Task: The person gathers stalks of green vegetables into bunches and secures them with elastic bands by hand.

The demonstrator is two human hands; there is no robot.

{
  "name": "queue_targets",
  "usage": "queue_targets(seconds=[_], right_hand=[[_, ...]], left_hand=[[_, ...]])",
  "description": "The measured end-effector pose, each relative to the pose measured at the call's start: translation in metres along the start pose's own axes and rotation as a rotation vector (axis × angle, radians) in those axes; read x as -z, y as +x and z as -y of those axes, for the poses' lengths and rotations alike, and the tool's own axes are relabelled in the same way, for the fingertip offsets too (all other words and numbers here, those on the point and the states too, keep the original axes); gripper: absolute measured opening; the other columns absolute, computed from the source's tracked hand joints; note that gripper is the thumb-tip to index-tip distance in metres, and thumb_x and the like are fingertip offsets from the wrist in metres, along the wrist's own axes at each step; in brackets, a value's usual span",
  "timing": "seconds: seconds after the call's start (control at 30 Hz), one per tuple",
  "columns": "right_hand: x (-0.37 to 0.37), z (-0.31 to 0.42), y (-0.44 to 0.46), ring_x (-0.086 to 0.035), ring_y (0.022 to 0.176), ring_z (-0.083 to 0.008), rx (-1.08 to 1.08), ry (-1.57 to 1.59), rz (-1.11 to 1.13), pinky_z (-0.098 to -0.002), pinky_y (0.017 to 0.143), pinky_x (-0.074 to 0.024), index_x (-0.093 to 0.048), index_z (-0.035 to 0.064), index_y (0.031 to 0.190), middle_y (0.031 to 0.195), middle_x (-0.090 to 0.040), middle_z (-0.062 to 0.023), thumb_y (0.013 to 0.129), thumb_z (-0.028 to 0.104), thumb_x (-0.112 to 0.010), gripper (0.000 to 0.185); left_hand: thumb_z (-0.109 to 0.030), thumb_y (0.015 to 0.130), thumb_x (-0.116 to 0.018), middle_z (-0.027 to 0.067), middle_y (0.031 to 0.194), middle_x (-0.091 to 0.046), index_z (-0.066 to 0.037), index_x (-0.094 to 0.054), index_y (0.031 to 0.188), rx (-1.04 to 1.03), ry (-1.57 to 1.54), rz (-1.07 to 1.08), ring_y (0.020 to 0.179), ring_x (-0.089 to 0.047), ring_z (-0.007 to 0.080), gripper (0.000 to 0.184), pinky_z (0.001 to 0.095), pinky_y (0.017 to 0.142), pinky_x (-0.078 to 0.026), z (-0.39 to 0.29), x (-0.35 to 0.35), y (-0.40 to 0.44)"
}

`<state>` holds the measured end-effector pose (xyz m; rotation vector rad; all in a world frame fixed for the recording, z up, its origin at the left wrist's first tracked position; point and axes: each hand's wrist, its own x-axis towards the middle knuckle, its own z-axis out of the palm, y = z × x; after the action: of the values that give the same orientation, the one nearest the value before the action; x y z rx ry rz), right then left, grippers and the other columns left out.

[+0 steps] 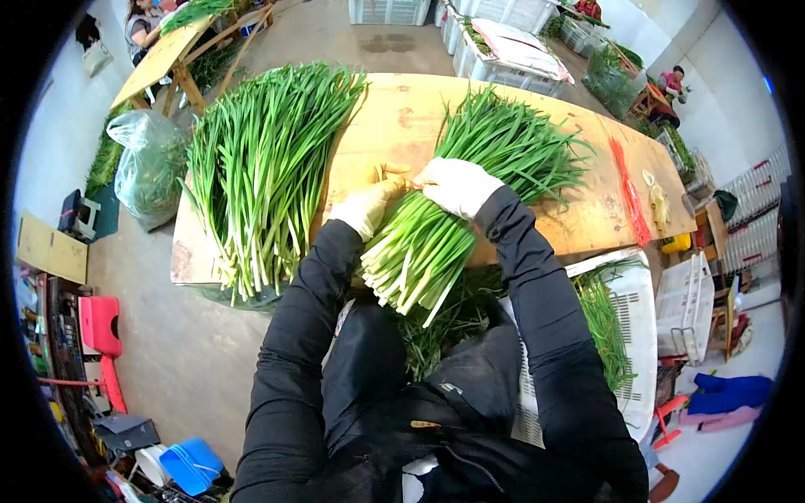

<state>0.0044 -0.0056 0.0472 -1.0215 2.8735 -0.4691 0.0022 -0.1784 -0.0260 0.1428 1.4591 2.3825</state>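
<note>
A loose bunch of garlic chives (423, 251) lies across the near table edge, pale stem ends toward me and green leaves pointing away. My gloved right hand (459, 186) rests over the middle of this bunch, fingers pinched together. At its left side is my gloved left hand (373, 201), its fingers curled closed close to the right fingertips. A small reddish bit of tie (416, 186) shows between the two hands; most of it is hidden. Further left on the table lies a larger heap of garlic chives (268, 168), apart from both hands.
Red tie strips (629, 193) and a yellowish glove (656, 201) lie at the right of the wooden table (394, 109). A white crate (633, 318) with greens stands by my right knee. On the left floor sits a filled plastic bag (149, 168). Other people work further back.
</note>
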Motion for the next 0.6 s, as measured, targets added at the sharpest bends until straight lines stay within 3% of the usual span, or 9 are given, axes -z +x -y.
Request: queue_targets(seconds=[0.1, 0.27, 0.37, 0.43, 0.47, 0.6], right_hand=[[0.005, 0.003, 0.005, -0.055, 0.088, -0.0291, -0.105, -0.009, 0.109, -0.0351, 0.078, -0.0433, -0.062, 0.0073, 0.094, 0.093, -0.059, -0.0127, 0.077, 0.022, -0.048, 0.026], [0.009, 0.005, 0.005, -0.055, 0.086, -0.0298, -0.098, -0.018, 0.108, -0.0360, 0.076, -0.0438, -0.062, 0.0081, 0.090, 0.088, -0.059, -0.0133, 0.078, 0.024, -0.047, 0.025], [0.008, 0.003, 0.006, -0.055, 0.085, -0.0297, -0.145, -0.009, 0.134, -0.0362, 0.076, -0.0437, -0.063, 0.0082, 0.090, 0.087, -0.059, -0.0133, 0.078, 0.023, -0.048, 0.024], [0.009, 0.004, 0.005, -0.055, 0.085, -0.0299, -0.142, -0.001, 0.126, -0.0362, 0.076, -0.0437, -0.062, 0.0073, 0.089, 0.088, -0.059, -0.0137, 0.076, 0.022, -0.049, 0.024], [0.010, 0.004, 0.004, -0.055, 0.085, -0.0301, -0.126, 0.010, 0.129, -0.0363, 0.076, -0.0436, -0.062, 0.0068, 0.089, 0.087, -0.059, -0.0139, 0.076, 0.022, -0.050, 0.024], [0.016, 0.010, 0.006, -0.055, 0.086, -0.0306, -0.146, -0.026, 0.171, -0.0365, 0.076, -0.0436, -0.061, 0.0052, 0.087, 0.087, -0.058, -0.0146, 0.074, 0.021, -0.050, 0.023]], left_hand=[[-0.008, 0.084, -0.050, 0.0078, 0.090, -0.059, -0.003, -0.046, 0.108, 0.036, -0.092, -0.021, 0.079, -0.056, 0.0144, 0.025, 0.0240, 0.071, -0.045, -0.002, -0.002, -0.004], [-0.011, 0.085, -0.051, 0.0069, 0.091, -0.058, -0.002, -0.046, 0.109, -0.022, -0.141, 0.017, 0.080, -0.055, 0.0129, 0.026, 0.0225, 0.071, -0.044, 0.007, -0.001, -0.003], [-0.007, 0.083, -0.055, 0.0064, 0.089, -0.058, -0.001, -0.048, 0.106, -0.113, -0.042, -0.001, 0.078, -0.055, 0.0122, 0.025, 0.0233, 0.072, -0.044, 0.015, -0.003, 0.004], [-0.003, 0.079, -0.059, 0.0064, 0.087, -0.060, 0.001, -0.052, 0.101, -0.170, 0.171, 0.021, 0.078, -0.055, 0.0124, 0.023, 0.0247, 0.073, -0.045, 0.010, -0.006, 0.003], [-0.003, 0.079, -0.060, 0.0071, 0.085, -0.061, 0.001, -0.057, 0.092, -0.148, 0.140, 0.049, 0.080, -0.055, 0.0129, 0.015, 0.0249, 0.074, -0.045, 0.011, -0.005, 0.004], [0.001, 0.078, -0.058, 0.0066, 0.083, -0.062, 0.002, -0.061, 0.085, -0.120, 0.154, 0.043, 0.075, -0.055, 0.0122, 0.008, 0.0248, 0.071, -0.046, 0.009, -0.005, 0.001]])
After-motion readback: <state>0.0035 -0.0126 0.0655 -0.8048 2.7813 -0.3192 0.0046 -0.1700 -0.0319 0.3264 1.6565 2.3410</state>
